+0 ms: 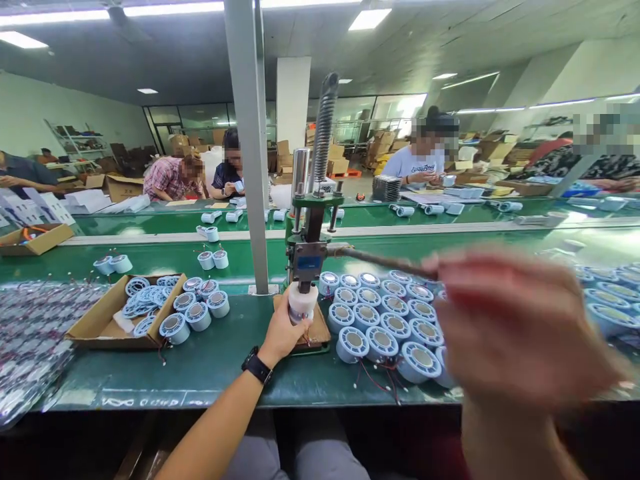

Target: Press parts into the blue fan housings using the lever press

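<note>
A hand-operated arbor press (310,247) stands on the green bench in front of me. My left hand (286,330), with a black watch on the wrist, is closed around a small round part (300,317) under the ram. A white block (303,298) at the ram's lower end sits on top of this part, which my fingers partly hide. On the right, my right hand (520,327) is blurred by motion and closed at the end of the press lever (385,260). Rows of light-blue round housings (383,340) with metal discs and thin wires stand right of the press.
Left of the press is a cardboard box (95,327) of light-blue rings, with several housings (197,315) beside it. Stacked bagged parts (30,340) lie at far left. A grey post (247,147) rises behind the bench. Several people work across the green conveyor (150,257).
</note>
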`<act>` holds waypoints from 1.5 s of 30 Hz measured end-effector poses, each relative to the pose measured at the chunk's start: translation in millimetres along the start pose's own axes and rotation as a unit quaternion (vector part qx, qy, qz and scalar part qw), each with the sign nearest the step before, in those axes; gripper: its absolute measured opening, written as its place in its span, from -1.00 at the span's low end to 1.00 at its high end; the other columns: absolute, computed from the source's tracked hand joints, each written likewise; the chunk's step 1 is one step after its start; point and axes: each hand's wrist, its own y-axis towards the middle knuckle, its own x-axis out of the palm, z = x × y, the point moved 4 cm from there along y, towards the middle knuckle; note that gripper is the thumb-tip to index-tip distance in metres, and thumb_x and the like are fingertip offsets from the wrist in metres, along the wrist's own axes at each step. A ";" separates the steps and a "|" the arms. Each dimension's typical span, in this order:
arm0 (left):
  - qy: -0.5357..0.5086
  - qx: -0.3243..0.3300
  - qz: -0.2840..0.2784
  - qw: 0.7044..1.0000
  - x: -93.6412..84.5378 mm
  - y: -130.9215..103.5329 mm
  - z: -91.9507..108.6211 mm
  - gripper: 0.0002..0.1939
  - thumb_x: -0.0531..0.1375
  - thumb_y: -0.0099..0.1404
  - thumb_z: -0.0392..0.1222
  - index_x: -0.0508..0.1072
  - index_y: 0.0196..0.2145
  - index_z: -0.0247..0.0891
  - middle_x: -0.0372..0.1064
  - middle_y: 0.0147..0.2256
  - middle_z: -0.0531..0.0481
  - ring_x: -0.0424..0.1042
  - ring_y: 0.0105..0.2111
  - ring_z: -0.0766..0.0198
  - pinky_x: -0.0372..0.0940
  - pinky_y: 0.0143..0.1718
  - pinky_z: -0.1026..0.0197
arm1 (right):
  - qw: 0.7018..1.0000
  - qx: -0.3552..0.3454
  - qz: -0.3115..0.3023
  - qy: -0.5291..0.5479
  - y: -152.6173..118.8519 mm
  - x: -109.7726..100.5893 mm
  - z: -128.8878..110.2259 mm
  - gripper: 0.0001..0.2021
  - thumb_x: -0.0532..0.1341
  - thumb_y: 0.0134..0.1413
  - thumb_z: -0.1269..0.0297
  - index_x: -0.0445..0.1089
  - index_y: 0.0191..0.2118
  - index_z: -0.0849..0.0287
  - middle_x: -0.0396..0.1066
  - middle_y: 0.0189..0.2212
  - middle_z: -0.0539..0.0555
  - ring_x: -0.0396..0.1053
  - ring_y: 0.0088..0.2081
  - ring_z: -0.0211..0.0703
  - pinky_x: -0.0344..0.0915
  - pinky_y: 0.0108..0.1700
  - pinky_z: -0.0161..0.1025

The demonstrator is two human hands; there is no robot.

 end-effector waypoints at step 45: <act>0.464 0.132 -0.254 0.839 -119.3 -4.8 37.5 -0.46 0.39 0.05 0.01 0.48 -0.01 -0.15 0.37 -0.04 -0.14 0.34 0.02 -0.04 0.29 0.04 0.06 | 0.904 0.425 -0.012 0.046 -192.1 153.4 33.2 -0.26 0.27 0.06 -0.11 0.19 0.24 0.26 0.33 0.08 0.29 0.40 0.03 0.04 0.37 0.06 -0.09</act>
